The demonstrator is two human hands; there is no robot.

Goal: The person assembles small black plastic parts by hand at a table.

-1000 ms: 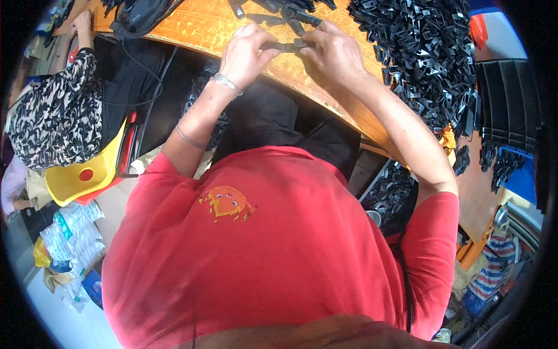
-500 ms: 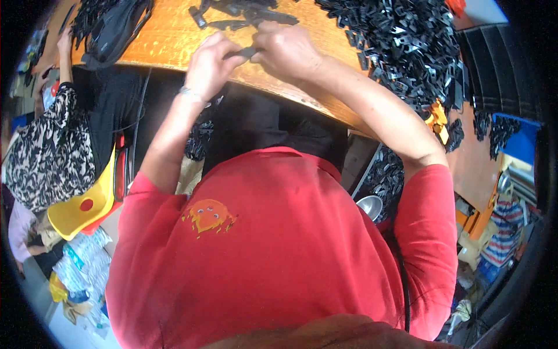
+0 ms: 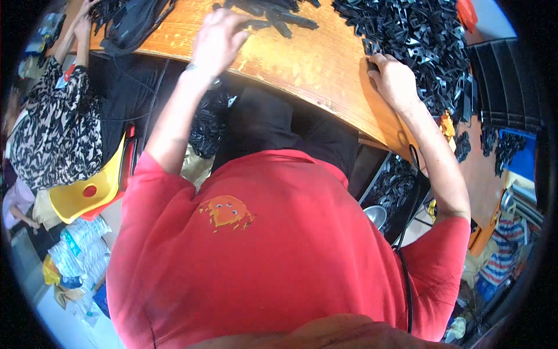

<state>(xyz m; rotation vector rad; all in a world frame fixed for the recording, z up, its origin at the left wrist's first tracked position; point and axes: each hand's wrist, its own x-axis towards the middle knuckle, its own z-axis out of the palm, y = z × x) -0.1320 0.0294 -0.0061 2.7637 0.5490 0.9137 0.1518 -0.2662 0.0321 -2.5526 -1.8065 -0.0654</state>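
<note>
- Both hands have parted since half a second ago, when they met over one small black piece at the table's near edge; now they sit well apart.
- Orange wooden table (image 3: 314, 64) curves across the far part of the scene, its near edge above the person's dark lap.
- Big heap of black plastic parts (image 3: 424, 41) covers the table's far right.
- Smaller pile of black pieces (image 3: 273, 11) lies at the far middle.
- Left hand (image 3: 218, 38) is blurred, fingers loosely spread, just beside that smaller pile; I cannot tell whether it holds anything.
- Right hand (image 3: 395, 81) rests curled at the near-left edge of the big heap, fingertips touching the parts; whether it pinches one is hidden.
- Another person in a patterned sleeve (image 3: 58, 128) sits at far left.
</note>
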